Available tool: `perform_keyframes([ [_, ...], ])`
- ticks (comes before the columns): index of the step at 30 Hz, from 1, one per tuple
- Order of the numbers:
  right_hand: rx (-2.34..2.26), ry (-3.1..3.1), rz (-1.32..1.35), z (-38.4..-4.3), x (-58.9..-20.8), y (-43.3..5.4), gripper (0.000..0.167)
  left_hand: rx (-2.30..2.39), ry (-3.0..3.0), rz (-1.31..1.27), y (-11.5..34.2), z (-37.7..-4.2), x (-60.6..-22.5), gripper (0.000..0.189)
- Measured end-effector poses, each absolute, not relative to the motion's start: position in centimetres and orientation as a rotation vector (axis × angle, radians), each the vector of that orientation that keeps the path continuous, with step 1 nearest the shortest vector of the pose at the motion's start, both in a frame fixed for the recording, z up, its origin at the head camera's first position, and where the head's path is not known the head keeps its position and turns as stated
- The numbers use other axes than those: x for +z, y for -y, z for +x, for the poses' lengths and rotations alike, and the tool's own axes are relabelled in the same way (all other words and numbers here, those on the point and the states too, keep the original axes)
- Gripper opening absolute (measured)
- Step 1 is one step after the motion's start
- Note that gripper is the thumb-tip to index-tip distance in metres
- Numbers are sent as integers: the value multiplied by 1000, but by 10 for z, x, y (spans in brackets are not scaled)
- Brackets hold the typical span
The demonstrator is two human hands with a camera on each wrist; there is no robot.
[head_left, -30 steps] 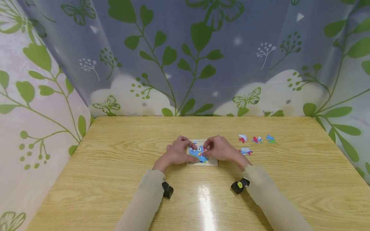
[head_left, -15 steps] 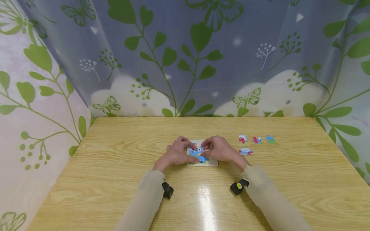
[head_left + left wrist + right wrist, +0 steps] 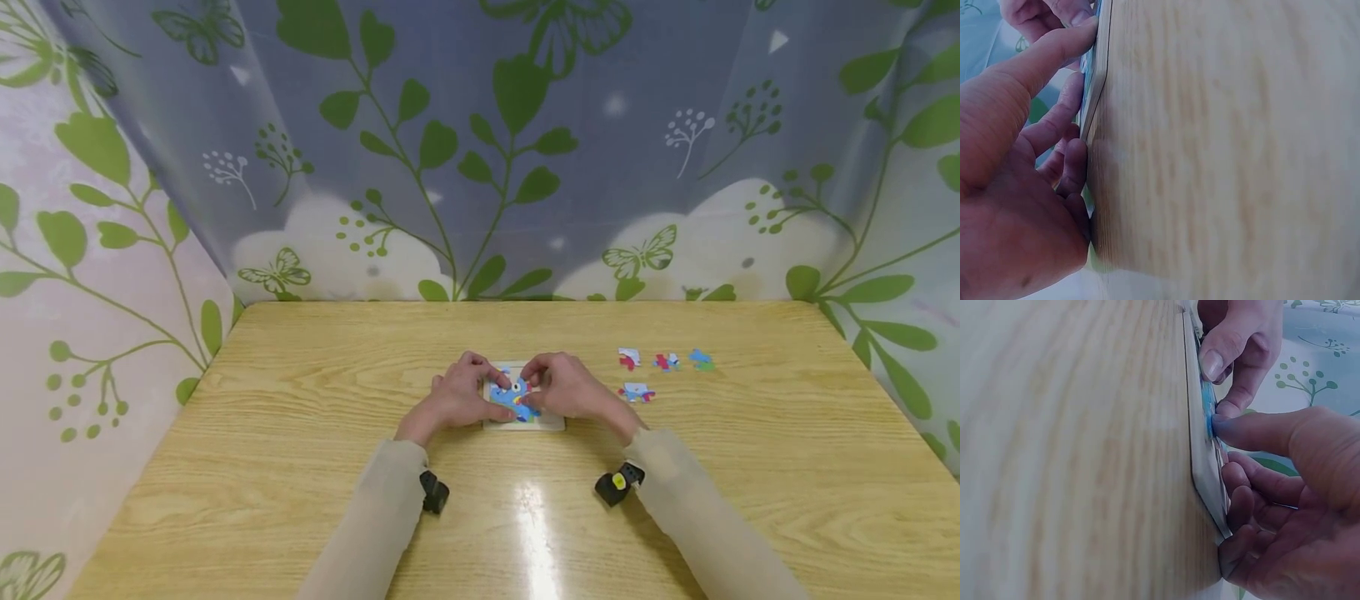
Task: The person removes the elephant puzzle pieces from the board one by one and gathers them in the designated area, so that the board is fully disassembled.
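Observation:
A small jigsaw puzzle in a pale tray (image 3: 551, 423) lies mid-table, showing a blue cartoon figure (image 3: 517, 408). My left hand (image 3: 457, 396) rests over its left side. In the left wrist view, the left thumb (image 3: 1054, 53) lies straight on the puzzle and the other fingers touch the tray's edge. From the right, my right hand (image 3: 573, 387) pinches a puzzle piece (image 3: 529, 388) with thumb and index finger, down against the picture; the fingers mostly hide this piece. In the right wrist view the right thumb (image 3: 1260, 431) presses on a blue part.
Several loose pieces lie right of the tray: a white and red one (image 3: 629, 358), a red and white one (image 3: 666, 361), a blue and green one (image 3: 702, 359), and a nearer one (image 3: 637, 392). A patterned curtain (image 3: 450, 167) hangs behind the wooden table (image 3: 300, 367).
The right fingertips have shifted slightly left over the puzzle, with the wrist following a little. My left hand and the loose pieces stay in place.

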State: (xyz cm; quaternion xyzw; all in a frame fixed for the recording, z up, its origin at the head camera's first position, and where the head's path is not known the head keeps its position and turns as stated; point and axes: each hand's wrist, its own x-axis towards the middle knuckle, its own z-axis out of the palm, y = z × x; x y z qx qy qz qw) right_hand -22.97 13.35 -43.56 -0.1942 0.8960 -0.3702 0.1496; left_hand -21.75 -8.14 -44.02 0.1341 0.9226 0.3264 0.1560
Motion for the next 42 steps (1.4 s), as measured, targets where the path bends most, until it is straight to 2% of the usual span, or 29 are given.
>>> perform_keyframes([
  [42, -1166, -2540, -539, -228, -438, -137, 30, 980, -2622, 370, 80, -219, -440, 33],
])
